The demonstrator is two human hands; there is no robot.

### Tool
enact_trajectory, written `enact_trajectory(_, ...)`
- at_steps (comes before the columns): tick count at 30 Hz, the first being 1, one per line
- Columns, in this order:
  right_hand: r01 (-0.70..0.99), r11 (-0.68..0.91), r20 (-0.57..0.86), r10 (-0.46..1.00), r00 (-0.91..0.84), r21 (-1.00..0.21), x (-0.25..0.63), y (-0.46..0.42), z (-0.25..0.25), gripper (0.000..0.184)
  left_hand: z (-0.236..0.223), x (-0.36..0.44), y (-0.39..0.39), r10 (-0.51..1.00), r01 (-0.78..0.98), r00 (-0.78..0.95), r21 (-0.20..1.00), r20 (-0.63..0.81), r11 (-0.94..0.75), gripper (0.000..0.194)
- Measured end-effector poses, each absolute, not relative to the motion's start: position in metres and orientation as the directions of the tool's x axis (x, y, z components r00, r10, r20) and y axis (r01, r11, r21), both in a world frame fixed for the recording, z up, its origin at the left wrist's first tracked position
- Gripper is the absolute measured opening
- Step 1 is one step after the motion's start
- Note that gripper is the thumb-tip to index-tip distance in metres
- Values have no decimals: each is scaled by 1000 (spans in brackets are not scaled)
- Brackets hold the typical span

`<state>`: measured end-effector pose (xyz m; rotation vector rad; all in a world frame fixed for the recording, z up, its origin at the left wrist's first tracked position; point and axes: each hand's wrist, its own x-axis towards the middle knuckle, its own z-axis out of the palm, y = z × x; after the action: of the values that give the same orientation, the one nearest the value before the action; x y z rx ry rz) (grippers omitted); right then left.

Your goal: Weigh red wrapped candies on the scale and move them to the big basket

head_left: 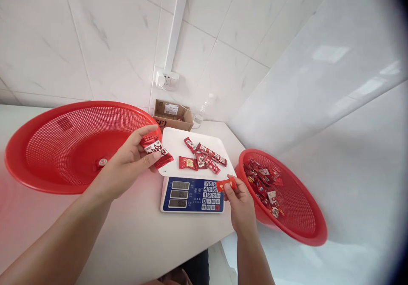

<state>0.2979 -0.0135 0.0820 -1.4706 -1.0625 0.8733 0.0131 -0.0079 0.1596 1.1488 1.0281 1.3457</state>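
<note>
My left hand (129, 162) is closed on a small bunch of red snack packets (157, 150), held above the left edge of the scale's white pan (174, 142). My right hand (239, 202) pinches a single red packet (227, 184) over the right side of the scale's keypad (211, 195). Several red packets (204, 157) lie on the pan of the blue-fronted digital scale (191, 196).
A big red mesh basket (38, 179) on the left holds one packet (101, 162). A smaller red basket (299, 221) on the right holds several packets. A cardboard box (174, 115), a clear bottle (199, 117) and a wall socket (166, 80) sit behind the scale. The white table's edge runs below.
</note>
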Motion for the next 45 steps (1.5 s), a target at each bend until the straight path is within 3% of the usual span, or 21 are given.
enact_trajectory(3,188,-3,63,937,344,-982,292,-7,81,45,159,13,-7,994,-167,13,981,107,-103,48)
enact_trajectory(6,323,23,129,941,312,-946,284,5,81,42,158,13,-6,993,-157,17,981,118,-114,46)
enact_trajectory(12,647,96,317,919,233,-756,276,22,90,48,157,13,-6,994,-169,31,981,103,-96,49)
enact_trajectory(22,706,86,401,868,293,-703,300,-16,91,39,150,1,-1,985,-292,-95,942,143,-164,59)
enact_trajectory(32,730,103,419,868,266,-676,302,-19,86,36,150,1,2,975,-287,-129,934,182,-213,37)
enact_trajectory(45,742,101,395,889,231,-662,302,-20,84,37,150,0,0,981,-261,-106,948,160,-183,28)
